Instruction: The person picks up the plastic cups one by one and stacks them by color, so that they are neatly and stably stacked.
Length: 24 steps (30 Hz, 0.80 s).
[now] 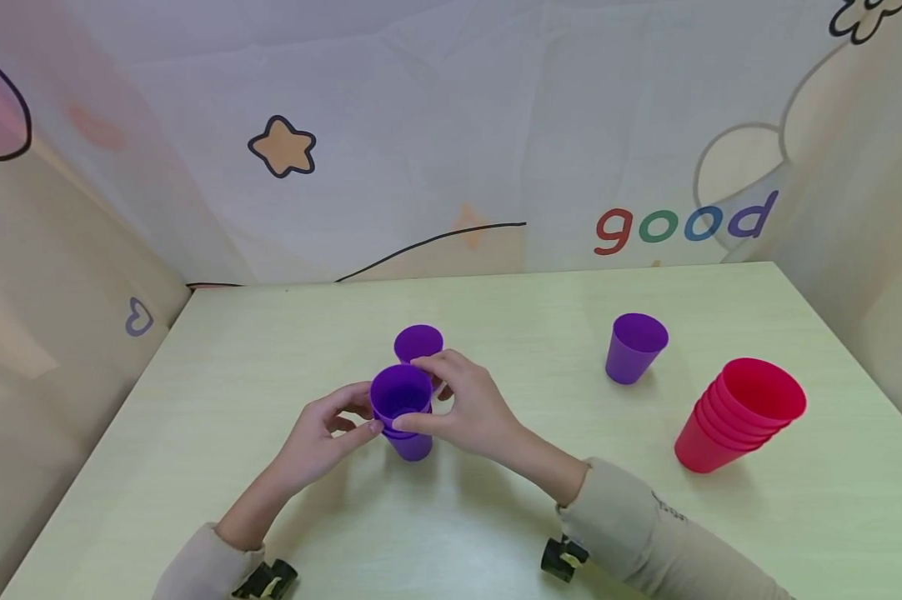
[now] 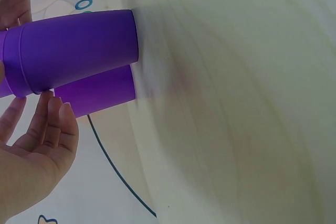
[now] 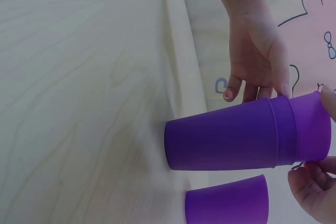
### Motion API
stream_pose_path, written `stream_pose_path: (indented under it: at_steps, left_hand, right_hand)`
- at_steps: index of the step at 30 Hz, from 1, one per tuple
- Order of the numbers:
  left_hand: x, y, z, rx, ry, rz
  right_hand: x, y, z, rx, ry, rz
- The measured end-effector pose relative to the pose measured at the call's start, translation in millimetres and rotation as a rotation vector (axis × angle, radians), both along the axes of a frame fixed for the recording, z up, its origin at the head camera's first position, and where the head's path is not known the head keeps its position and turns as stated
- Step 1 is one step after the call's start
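Note:
A stack of nested purple cups (image 1: 410, 448) stands upright at the middle of the table. My right hand (image 1: 469, 408) grips the uppermost cup (image 1: 402, 390) near its rim, thumb on the near side and fingers on the far side. On the other side, my left hand (image 1: 319, 437) holds the stack around its rims, with its fingertips (image 2: 44, 100) against them. The right wrist view shows the top cup (image 3: 313, 127) partly sunk into the lower ones. Just behind the stack is a single purple cup (image 1: 418, 340), partly hidden.
Another purple cup (image 1: 635, 348) stands alone at the right rear. Nearer the right edge is a stack of red cups (image 1: 736, 417). A printed cloth (image 1: 421, 150) hangs behind the table (image 1: 256, 350) and along its sides.

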<state>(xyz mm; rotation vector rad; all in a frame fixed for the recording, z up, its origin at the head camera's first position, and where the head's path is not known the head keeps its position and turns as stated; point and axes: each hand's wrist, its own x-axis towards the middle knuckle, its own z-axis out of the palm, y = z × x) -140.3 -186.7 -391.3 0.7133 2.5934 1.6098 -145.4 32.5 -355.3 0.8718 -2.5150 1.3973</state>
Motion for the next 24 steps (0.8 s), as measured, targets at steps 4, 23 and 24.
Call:
stream_pose_path:
  at_steps: [4, 23, 24]
  left_hand:
    - [0.2, 0.3, 0.1, 0.004, 0.003, -0.005]
    - [-0.2, 1.0, 0.2, 0.005, -0.003, -0.006]
    - [0.0, 1.0, 0.4, 0.004, -0.001, -0.005]
  right_hand:
    - [-0.3, -0.5, -1.1, 0.003, 0.000, 0.002]
    - [-3.0, 0.2, -7.3, 0.062, -0.024, 0.011]
    - [-3.0, 0.2, -7.3, 0.063, -0.024, 0.011]
